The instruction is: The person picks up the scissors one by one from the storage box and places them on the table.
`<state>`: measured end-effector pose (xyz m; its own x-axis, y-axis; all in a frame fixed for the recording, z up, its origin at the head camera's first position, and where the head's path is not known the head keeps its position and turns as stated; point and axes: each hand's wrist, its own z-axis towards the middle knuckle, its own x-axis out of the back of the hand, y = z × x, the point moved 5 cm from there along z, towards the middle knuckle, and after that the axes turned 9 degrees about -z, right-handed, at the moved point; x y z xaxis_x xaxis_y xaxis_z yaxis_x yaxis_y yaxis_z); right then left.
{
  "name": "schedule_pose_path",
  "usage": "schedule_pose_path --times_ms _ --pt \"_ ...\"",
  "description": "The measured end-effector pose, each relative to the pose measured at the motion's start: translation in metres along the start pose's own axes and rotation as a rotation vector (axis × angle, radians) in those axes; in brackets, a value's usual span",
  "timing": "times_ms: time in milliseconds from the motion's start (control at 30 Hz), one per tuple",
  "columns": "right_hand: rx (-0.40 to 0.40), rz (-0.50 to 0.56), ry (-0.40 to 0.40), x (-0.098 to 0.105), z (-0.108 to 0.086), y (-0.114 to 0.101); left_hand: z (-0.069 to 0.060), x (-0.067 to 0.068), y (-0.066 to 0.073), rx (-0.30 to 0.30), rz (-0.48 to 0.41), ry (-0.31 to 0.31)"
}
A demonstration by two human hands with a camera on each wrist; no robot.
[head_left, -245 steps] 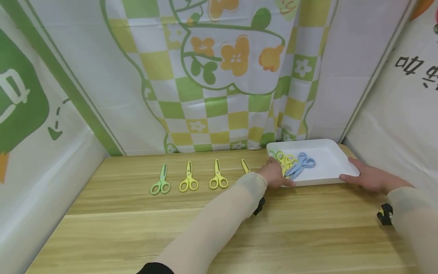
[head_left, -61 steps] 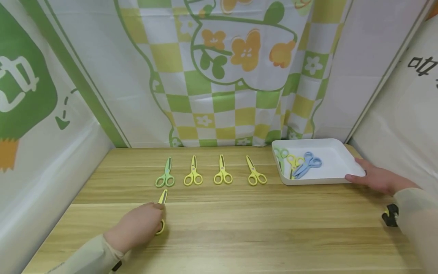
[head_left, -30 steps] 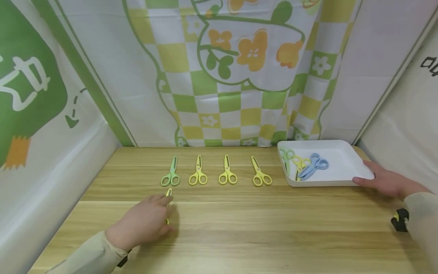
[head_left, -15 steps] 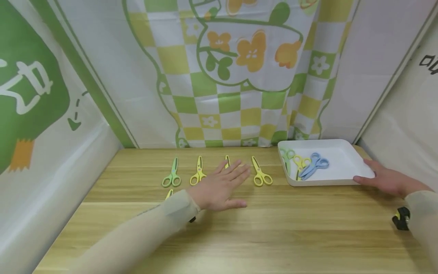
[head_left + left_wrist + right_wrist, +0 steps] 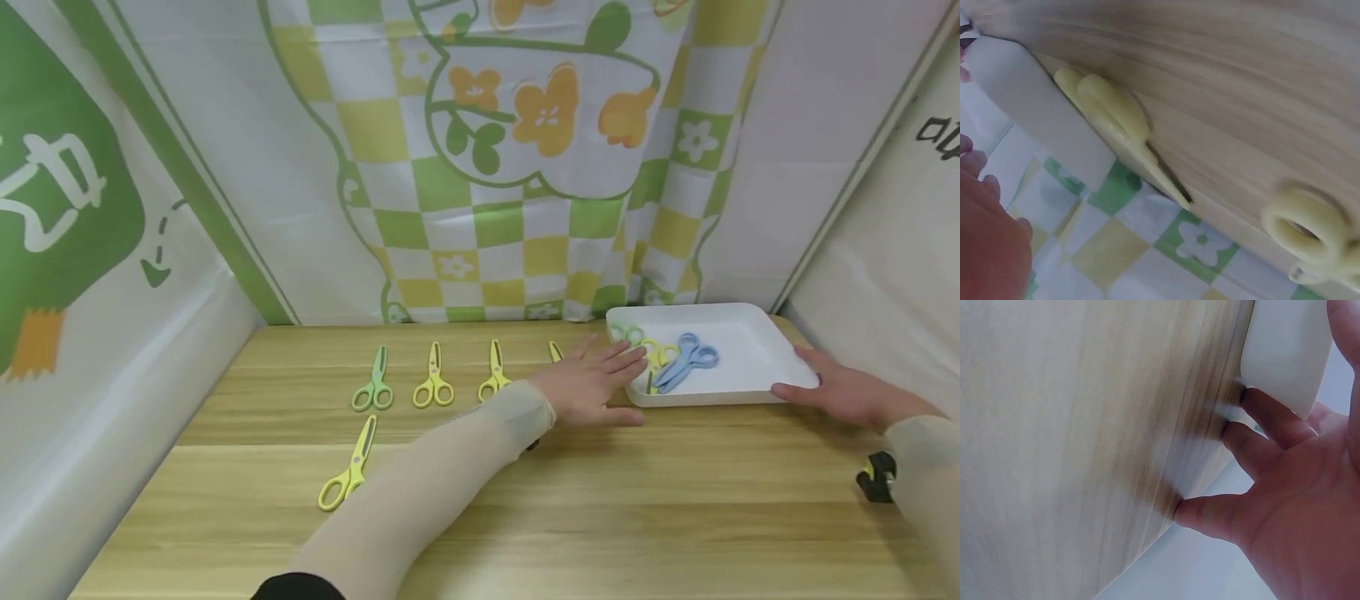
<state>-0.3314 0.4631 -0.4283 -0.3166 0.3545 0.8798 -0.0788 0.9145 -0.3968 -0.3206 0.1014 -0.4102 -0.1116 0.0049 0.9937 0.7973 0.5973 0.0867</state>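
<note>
My left hand (image 5: 588, 385) reaches over the left edge of a white tray (image 5: 750, 354), its fingers straight and spread, holding nothing. Inside the tray lie light green scissors (image 5: 628, 333), yellow scissors (image 5: 663, 353) and blue scissors (image 5: 688, 362) on top. At the tray's right front corner my right hand (image 5: 855, 392) holds on, thumb at the front wall; in the right wrist view its other fingertips (image 5: 1207, 514) touch the table. Yellow scissors (image 5: 1116, 115) beside the tray are partly hidden by the left hand in the head view.
Green scissors (image 5: 372, 389) and yellow scissors (image 5: 433, 379) belong to a row along the back of the wooden table (image 5: 637, 517). Nearer me, another yellow pair (image 5: 351, 468) lies slanted, partly behind the left sleeve (image 5: 435, 483). A checkered curtain (image 5: 498, 225) hangs behind.
My left hand brought yellow scissors to the front left, let them go, then swept right to the tray. The right hand has stayed at the tray's corner.
</note>
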Motion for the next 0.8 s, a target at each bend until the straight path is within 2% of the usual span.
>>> schedule_pose_path --times_ms 233,367,567,800 --pt "0.01 0.019 -0.006 0.0 -0.001 0.003 0.042 -0.004 0.008 0.069 0.009 -0.089" --pt "0.014 0.011 -0.002 0.001 -0.001 0.001 0.058 -0.01 0.018 0.11 0.016 -0.137" --pt "0.019 0.019 0.002 0.001 -0.002 -0.001 0.066 -0.014 0.026 0.15 0.066 -0.193" --pt "0.008 0.014 0.0 0.001 -0.001 -0.001 0.069 -0.009 0.023 0.204 0.084 -0.105"
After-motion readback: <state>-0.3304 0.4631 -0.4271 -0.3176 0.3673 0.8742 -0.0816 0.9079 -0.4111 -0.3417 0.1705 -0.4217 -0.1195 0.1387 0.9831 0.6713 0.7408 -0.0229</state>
